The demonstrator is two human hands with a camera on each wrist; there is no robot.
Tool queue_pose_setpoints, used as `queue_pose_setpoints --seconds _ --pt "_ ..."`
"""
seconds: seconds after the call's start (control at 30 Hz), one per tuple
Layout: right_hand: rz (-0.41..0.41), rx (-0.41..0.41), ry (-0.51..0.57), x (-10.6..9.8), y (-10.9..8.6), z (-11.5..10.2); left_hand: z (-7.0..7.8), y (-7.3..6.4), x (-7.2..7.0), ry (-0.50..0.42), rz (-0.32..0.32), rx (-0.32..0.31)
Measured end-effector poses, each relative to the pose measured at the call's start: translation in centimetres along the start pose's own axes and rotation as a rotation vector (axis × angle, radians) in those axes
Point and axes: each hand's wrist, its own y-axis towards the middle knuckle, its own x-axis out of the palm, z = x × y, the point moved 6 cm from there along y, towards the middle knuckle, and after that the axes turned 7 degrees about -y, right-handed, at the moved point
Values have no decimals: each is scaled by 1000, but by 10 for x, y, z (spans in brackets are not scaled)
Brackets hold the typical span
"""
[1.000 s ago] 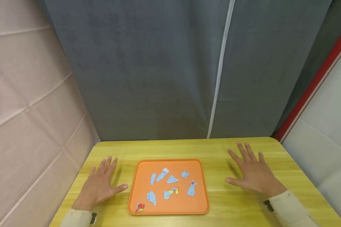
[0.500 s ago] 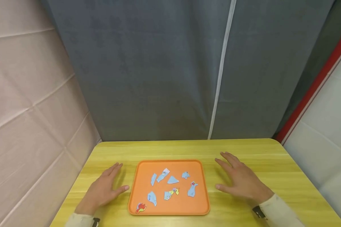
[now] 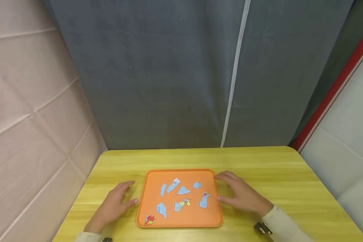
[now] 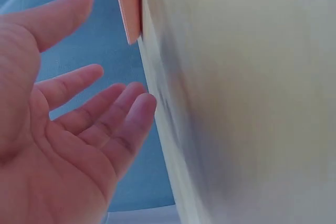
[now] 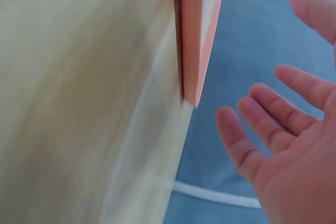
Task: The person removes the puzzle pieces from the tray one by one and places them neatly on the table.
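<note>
An orange tray lies on the table, with several flat pale blue puzzle pieces scattered over it. One piece at its near left corner is mostly red. Another piece near the middle carries yellow and purple parts. To the left of the tray is my left hand, fingers relaxed and a small gap short of the rim. My right hand is at the tray's right side, its fingertips right at the rim. Both palms face the tray and neither hand holds anything, as the wrist views also show.
The wood-grain table extends around the tray on every side. A dark grey curtain hangs behind the table's far edge. Pale panels stand left and right, the right one edged by a red strip.
Both hands have moved inward toward the tray, the right one by more. Their spread fingers have drawn together and turned inward. The tray and pieces have stayed in place.
</note>
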Motion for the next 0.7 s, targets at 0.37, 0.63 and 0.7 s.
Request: queue_pose_setpoints --seconds 0.37,0.63,0.7 --pt "-62 -40 114 22 14 -5 0 -4 9 -178 -50 -92" --pt "-139 -44 161 40 22 -5 1 -5 15 -300 -86 -79" --pt "-154 -49 175 44 23 -5 0 -5 18 -332 -114 -78"
